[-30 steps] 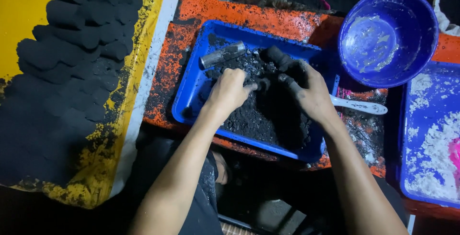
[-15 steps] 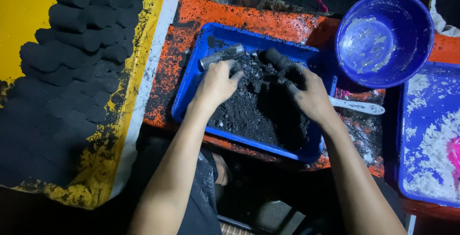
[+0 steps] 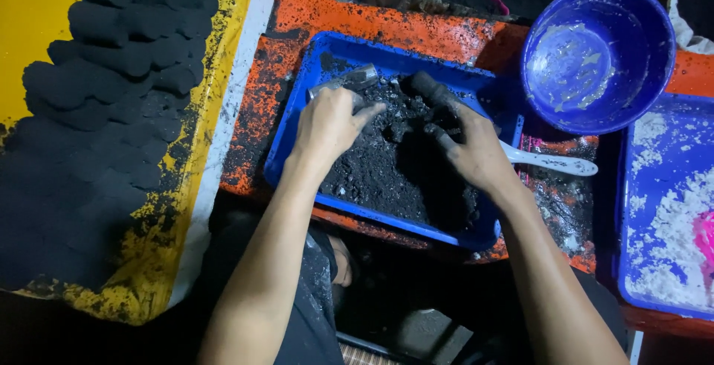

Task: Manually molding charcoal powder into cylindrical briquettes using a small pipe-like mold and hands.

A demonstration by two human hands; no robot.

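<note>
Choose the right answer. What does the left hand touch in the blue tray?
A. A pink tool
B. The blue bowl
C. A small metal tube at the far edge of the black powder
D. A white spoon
C. The left hand closes over the small metal tube lying at the far side of the blue tray, while the white spoon lies outside the tray, by the right hand.
</note>
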